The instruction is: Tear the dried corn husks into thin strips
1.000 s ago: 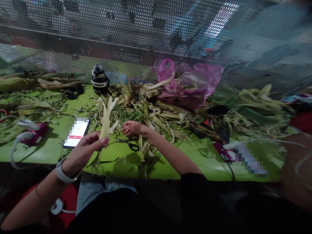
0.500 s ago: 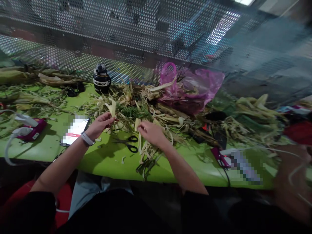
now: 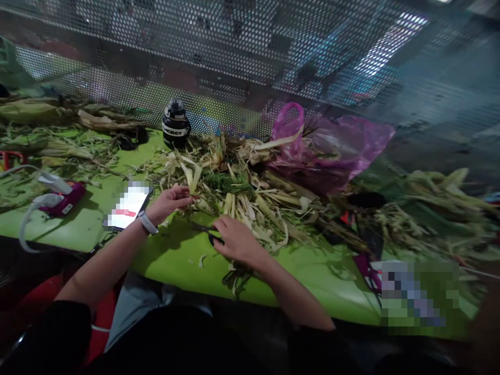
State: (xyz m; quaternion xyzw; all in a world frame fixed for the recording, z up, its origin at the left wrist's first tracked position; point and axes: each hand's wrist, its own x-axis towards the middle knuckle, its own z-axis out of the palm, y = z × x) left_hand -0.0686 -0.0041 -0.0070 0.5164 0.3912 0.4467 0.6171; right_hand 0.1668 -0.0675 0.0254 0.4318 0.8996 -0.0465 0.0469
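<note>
Husk point(image 3: 192, 177), pale and split at its upper end, stands raised just beyond and left of the scissors point(image 3: 216, 239), its lower end pinched between the thumb and fingers of the left hand point(image 3: 172, 202). The right hand point(image 3: 239, 240) is bent over the handles of the scissors; whether its fingers pass through the loops or close on them cannot be told. The work appears partway along: loose strips point(image 3: 230, 205) and a heap of plant scraps point(image 3: 269, 208) lie beyond and to the right of the scissors, while the held piece looks unfinished and more leaves point(image 3: 35, 112) lie far to their left. Green table point(image 3: 167, 263) surface shows on the near side of the scissors, down to the front edge, with a few small scraps on it; this seems the easiest room for moving. Left of the scissors, the phone point(image 3: 132, 207) bounds that room; beyond them, the heap, bottle point(image 3: 175, 127) and pink bag point(image 3: 363, 148) crowd toward the perforated screen point(image 3: 219, 73).
</note>
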